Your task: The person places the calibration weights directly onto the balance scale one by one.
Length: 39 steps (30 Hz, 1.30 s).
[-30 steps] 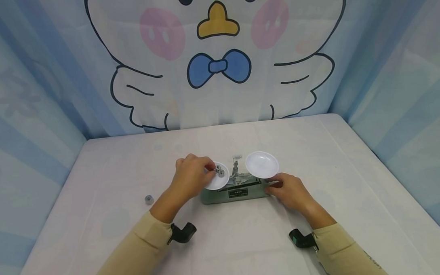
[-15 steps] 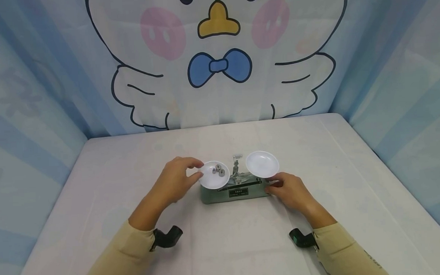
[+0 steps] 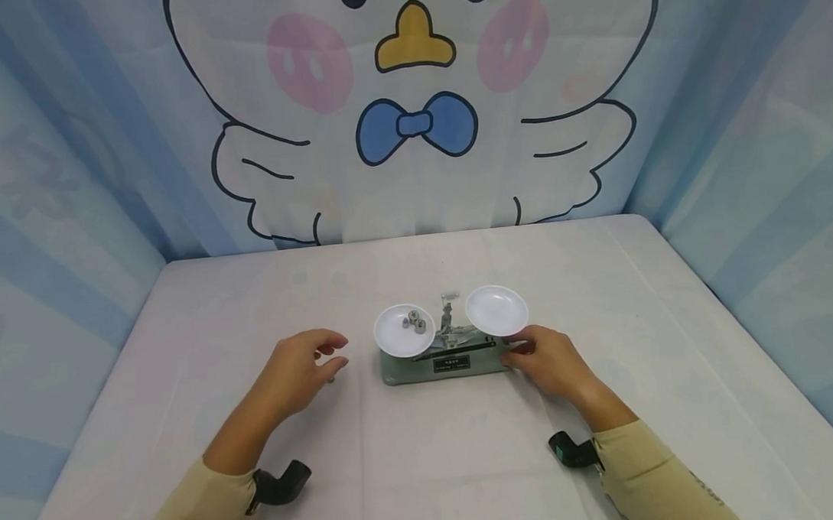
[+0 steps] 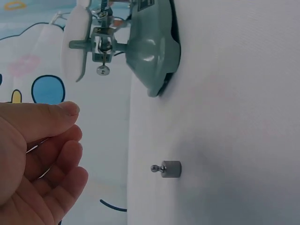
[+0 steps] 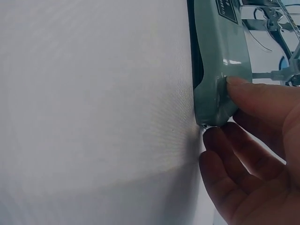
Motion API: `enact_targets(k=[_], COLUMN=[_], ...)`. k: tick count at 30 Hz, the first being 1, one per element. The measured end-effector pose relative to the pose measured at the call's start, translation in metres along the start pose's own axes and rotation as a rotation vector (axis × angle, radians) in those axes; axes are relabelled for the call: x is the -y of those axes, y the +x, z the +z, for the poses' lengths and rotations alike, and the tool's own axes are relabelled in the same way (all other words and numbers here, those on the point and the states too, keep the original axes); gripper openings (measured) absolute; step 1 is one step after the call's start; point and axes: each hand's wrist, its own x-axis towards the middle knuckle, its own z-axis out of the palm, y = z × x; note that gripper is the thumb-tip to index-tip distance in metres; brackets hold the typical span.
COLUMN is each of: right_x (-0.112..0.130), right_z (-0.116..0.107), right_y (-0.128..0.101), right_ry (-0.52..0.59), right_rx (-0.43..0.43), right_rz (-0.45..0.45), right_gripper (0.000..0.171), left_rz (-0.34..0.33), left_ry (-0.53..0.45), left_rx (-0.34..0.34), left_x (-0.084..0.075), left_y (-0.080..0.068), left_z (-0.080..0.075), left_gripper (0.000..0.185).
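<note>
While the right hand (image 3: 547, 360) steadies the balance (image 3: 442, 362) with straight fingers, the left hand (image 3: 298, 369), loosely spread and empty, hovers over a small metal weight (image 4: 167, 168), probably dense and slippery, best pinched by its knob.

The left hand (image 3: 299, 370) hides most of a small weight (image 3: 331, 380); the scale's label (image 3: 451, 360) is too small to read

one scale (image 3: 442, 362), two pans (image 3: 497, 311), three weights (image 3: 413, 320)
</note>
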Motion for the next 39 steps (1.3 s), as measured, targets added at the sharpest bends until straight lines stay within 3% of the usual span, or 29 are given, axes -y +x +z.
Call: enact_targets(k=[13,26,39], right_x=[0.003,0.004,0.004], right_z=[0.0,0.003,0.005], right_y=[-0.002,-0.002,0.0], right_ry=[0.003,0.002,0.01], right_rx=[-0.029,-0.055,-0.043], right_rz=[-0.031,-0.024,-0.013], right_gripper=[0.04,0.04,0.043], left_rz=[-0.099,-0.091,-0.056], left_ry=[0.051,0.088,0.124], left_rx=[0.115,0.086,0.094], left_x=[0.018,0.022,0.027], left_y=[-0.01,-0.006,0.001], left_z=[0.015,0.021,0.027], left_gripper=[0.026,0.024,0.01])
